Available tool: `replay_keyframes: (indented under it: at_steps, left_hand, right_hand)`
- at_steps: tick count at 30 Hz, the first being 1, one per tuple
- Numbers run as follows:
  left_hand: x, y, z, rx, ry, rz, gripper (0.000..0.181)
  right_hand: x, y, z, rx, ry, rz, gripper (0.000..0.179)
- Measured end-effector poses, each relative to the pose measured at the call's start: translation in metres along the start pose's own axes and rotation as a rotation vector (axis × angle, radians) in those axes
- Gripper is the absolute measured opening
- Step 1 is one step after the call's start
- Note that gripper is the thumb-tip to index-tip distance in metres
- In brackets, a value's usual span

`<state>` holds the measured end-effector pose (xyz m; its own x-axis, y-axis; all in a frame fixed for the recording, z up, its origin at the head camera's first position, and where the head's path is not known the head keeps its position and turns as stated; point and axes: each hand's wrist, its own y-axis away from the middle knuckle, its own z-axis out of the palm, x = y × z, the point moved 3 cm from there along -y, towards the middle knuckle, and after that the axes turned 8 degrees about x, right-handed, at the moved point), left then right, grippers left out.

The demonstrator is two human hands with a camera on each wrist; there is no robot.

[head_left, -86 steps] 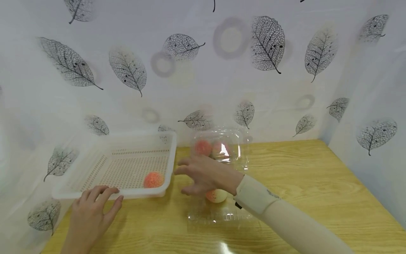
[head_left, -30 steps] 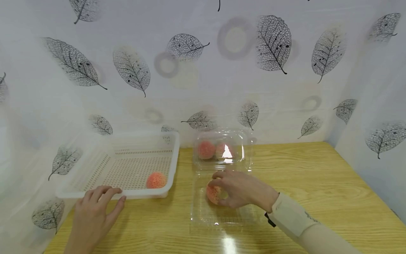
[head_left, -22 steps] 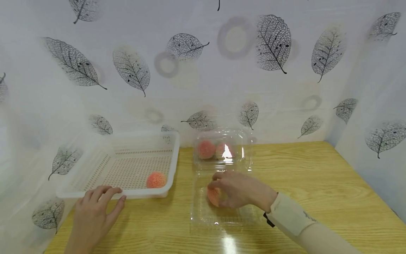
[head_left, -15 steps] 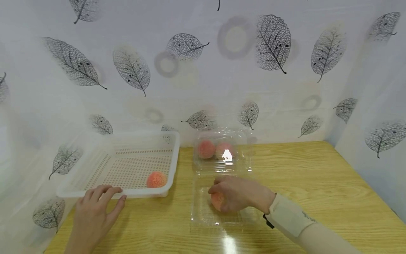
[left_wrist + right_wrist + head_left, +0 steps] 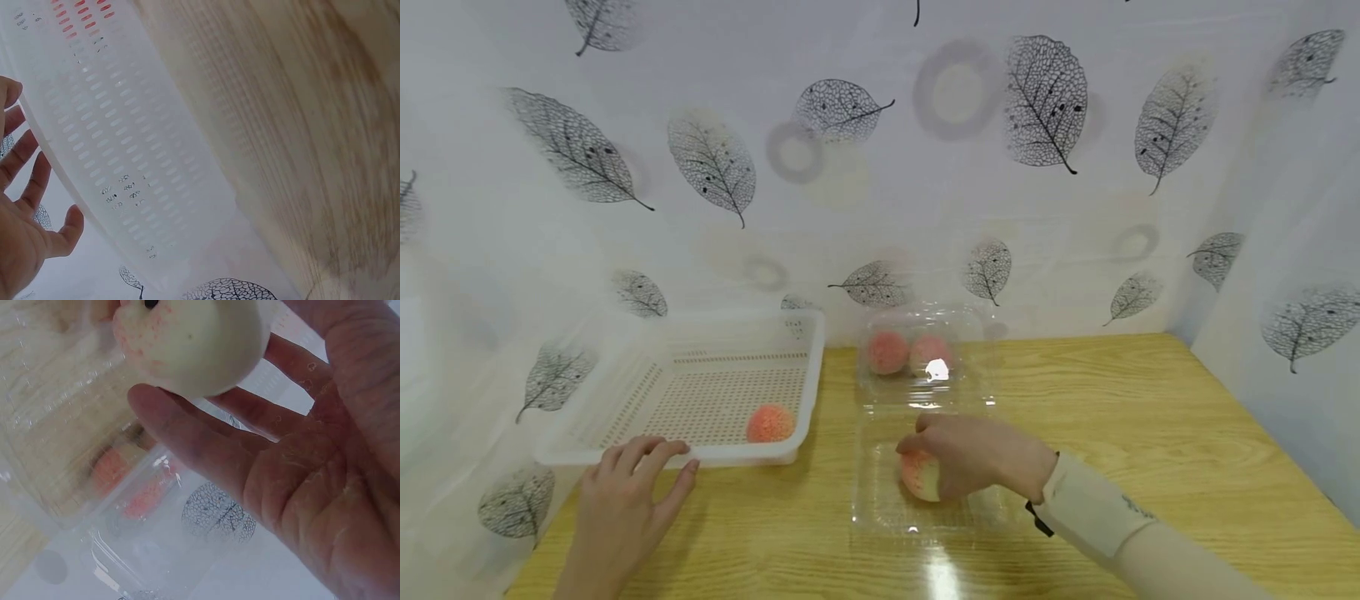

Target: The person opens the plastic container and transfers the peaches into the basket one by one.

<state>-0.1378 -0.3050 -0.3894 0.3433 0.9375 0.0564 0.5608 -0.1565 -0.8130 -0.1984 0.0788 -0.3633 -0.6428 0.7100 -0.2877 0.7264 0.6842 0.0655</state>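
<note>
- The pink-and-white peach (image 5: 919, 479) could be slipping if the right hand (image 5: 981, 458) is pinching its rounded side too lightly.
- The clear plastic clamshell (image 5: 880, 510) could be sliding or tipping on the wood-grain tabletop (image 5: 1075, 392) if the peach or knuckles are catching its thin wall; neither hand is bracing it.
- The white plastic basket (image 5: 730, 455) could be tilting if the left hand (image 5: 625, 496) is pressing hard on the near rim, and the coral peach (image 5: 771, 424) at its lower-right corner might then be rolling.
- The right grip is curling round the pink-and-white peach, parted to its width, at lower centre of the head view, over the clamshell's near half; whether the peach is touching the bottom, I cannot tell.
- The left grip is lying relaxed and holding nothing, fingertips resting on the basket's rim at lower left.
</note>
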Motion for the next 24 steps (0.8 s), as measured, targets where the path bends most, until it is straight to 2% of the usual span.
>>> replay_keyframes:
  at_steps: [4,11,20,24]
  left_hand:
    - [-0.001,0.0,0.0,0.0,0.003,-0.009,0.067]
    - [-0.002,0.0,0.0,0.003,0.002,-0.002,0.068]
    - [-0.003,0.002,-0.001,-0.01,0.008,-0.014,0.052]
    - [-0.003,0.002,0.0,-0.008,0.005,-0.016,0.053]
  right_hand:
    - [0.0,0.0,0.001,0.0,-0.008,-0.012,0.065]
    - [0.004,-0.003,0.003,-0.042,-0.041,0.041,0.065]
    - [0.008,-0.008,0.004,-0.045,-0.026,0.023,0.064]
    - [0.01,-0.01,0.006,-0.038,-0.022,0.013,0.061]
